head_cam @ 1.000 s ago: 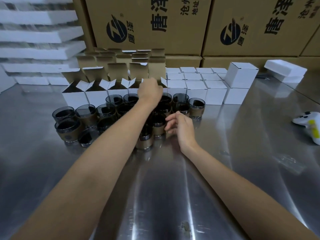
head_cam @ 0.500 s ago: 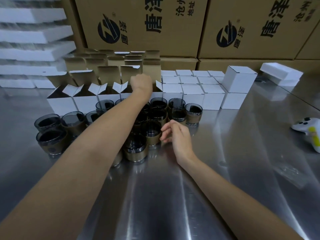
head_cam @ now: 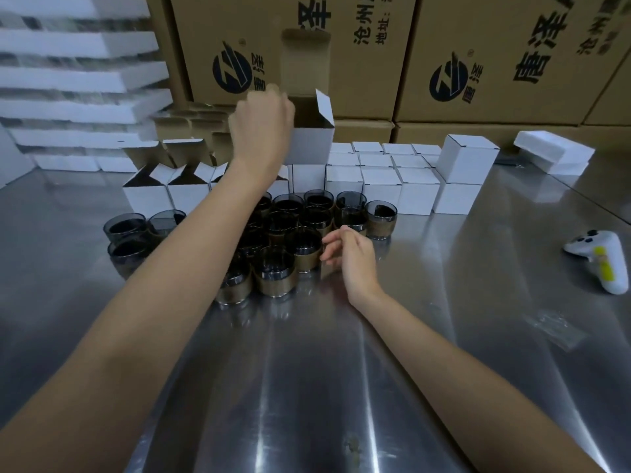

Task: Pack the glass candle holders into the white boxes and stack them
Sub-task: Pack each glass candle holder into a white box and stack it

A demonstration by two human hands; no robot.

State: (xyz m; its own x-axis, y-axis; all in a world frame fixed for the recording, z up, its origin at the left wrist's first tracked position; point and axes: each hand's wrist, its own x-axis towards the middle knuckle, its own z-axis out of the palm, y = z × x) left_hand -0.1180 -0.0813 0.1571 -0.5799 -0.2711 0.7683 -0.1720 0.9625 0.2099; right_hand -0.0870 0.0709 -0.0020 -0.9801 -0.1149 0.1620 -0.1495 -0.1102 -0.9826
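**Open box in the left hand, right hand at the glasses**

The brown shipping cartons (head_cam: 358, 63) along the back wall carry large black characters, 唐泽 on the right-hand one. Smaller print reading 沧州 and 地址: sits on the carton behind the box. Each carton also bears a round dark logo (head_cam: 232, 71) with slanted stripes; the small characters beside it are too blurred to read. The white handheld controller (head_cam: 597, 261) on the right of the steel table (head_cam: 341, 387) has a yellow sticker, with no legible writing.

The left hand (head_cam: 261, 128) grips an open white box (head_cam: 312, 138) by its left side. It holds the box in the air above the rows, top flaps standing up and brown inside showing; the fingers are hidden behind the back of the hand.

The right hand (head_cam: 351, 257) rests low near the table, fingers loosely curled and holding nothing. Its fingertips are just beside the brown band of the nearest glass candle holder (head_cam: 304, 249); whether they touch it I cannot tell.

That holder stands upright at the right front of a cluster of dark candle holders (head_cam: 283, 213). Behind the cluster are open boxes (head_cam: 146, 196) on the left and closed white boxes (head_cam: 379, 179) on the right. White foam slabs (head_cam: 68, 80) are piled at far left.
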